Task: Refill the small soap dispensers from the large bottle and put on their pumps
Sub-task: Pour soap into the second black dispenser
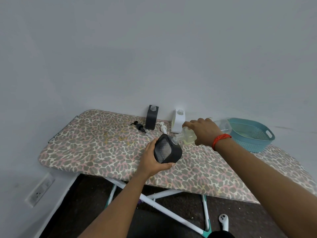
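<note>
With left hand (151, 159) curled round black dispenser (167, 150), right hand (204, 131) gripping tilted large bottle (187, 136) — line up both mouths, pour slowly, stop below neck.

teal basket (253, 145) on leopard-print ironing board (85, 148); wall socket (40, 191) lower left; white controller (223, 220) on floor.

A single wide-angle head view looked forward and down; the surface (103, 148) lay near below. The wall (154, 48) filled its upper half.
</note>
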